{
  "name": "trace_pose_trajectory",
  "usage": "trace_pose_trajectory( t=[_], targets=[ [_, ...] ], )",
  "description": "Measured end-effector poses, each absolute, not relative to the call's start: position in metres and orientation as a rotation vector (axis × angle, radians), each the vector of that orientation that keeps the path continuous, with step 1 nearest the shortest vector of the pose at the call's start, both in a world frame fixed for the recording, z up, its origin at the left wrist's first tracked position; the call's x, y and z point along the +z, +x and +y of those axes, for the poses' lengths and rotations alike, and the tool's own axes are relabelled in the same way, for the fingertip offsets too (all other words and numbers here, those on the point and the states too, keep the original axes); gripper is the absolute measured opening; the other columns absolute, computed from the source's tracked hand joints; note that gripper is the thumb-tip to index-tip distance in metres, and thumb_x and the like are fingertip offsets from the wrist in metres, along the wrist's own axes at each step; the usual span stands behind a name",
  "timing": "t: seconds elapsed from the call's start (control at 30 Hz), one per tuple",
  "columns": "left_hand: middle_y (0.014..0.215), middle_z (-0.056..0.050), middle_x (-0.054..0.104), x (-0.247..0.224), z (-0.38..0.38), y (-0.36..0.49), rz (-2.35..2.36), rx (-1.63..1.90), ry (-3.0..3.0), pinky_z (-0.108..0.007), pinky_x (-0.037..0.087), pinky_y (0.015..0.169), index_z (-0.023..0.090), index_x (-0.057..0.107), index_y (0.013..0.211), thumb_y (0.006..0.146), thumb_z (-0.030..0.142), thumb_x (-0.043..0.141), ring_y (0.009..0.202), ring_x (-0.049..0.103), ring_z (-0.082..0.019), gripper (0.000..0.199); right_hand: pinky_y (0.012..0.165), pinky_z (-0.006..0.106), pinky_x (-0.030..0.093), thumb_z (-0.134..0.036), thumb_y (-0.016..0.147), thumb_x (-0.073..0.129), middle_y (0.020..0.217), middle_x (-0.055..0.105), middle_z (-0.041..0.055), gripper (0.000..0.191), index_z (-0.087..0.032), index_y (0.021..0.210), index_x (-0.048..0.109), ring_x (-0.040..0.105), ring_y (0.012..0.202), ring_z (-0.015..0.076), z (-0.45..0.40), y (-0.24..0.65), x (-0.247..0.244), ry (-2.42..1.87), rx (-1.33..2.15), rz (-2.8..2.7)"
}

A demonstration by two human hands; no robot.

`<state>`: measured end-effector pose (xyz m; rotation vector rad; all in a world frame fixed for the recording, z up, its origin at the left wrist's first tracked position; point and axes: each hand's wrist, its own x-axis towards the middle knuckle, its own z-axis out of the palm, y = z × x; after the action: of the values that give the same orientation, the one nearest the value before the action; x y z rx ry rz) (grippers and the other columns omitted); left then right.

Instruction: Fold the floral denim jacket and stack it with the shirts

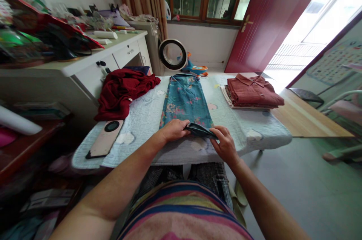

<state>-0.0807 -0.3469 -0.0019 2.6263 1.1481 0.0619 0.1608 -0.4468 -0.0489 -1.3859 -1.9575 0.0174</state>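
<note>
A blue-green floral garment [188,98] lies folded into a long strip on the cloth-covered board, its far end pointing away from me. Its near edge is lifted a little and gathered between my hands. My left hand [175,130] pinches that edge at its left part, fingers closed on the fabric. At the right corner, my right hand [224,142] grips the same edge between thumb and fingers. Whether the garment is trousers or something else I cannot tell.
A crumpled dark red garment [124,91] and a phone [106,139] lie at the board's left. Folded clothes, topped by a rust-red shirt [254,91], are stacked at the right. Beyond stand a cluttered white desk [104,57], a round black-rimmed fan [173,54] and an open red door [263,17].
</note>
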Motion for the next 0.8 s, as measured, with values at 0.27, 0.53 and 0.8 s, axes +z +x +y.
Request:
trace_pose_trajectory(
  t=[0.27,0.53,0.8],
  targets=[
    [0.089,-0.003,0.072,-0.008,-0.359,-0.08,1.193,0.08,2.678,-0.025,0.044,0.065,0.028,0.053,0.124,0.09,0.05,0.053,0.083,0.069,-0.023,0.04,0.072,0.03,0.048,-0.039,0.091,0.054,0.08,0.065,0.0019,0.02,-0.022,0.088,0.064,0.061,0.075,0.0186,-0.434,0.169,-0.042,-1.423,0.38,-1.752],
    [0.087,-0.001,0.072,0.003,-0.354,-0.075,1.167,0.058,2.626,-0.025,0.043,0.067,0.029,0.062,0.11,0.095,0.043,0.045,0.08,0.067,-0.021,0.027,0.085,0.035,0.05,-0.023,0.085,0.056,0.099,0.068,0.004,0.024,-0.023,0.109,0.061,0.064,0.091,0.0214,-0.433,0.177,-0.041,-1.432,0.409,-1.838],
    [0.088,0.0,0.072,0.002,-0.345,-0.077,1.109,0.083,2.536,-0.024,0.04,0.068,0.028,0.064,0.109,0.093,0.04,0.047,0.083,0.066,-0.019,0.027,0.094,0.044,0.042,-0.02,0.08,0.066,0.116,0.057,0.0109,0.047,-0.021,0.126,0.056,0.05,0.106,0.0293,-0.426,0.15,-0.018,-1.512,-0.165,-2.167]
  ],
)
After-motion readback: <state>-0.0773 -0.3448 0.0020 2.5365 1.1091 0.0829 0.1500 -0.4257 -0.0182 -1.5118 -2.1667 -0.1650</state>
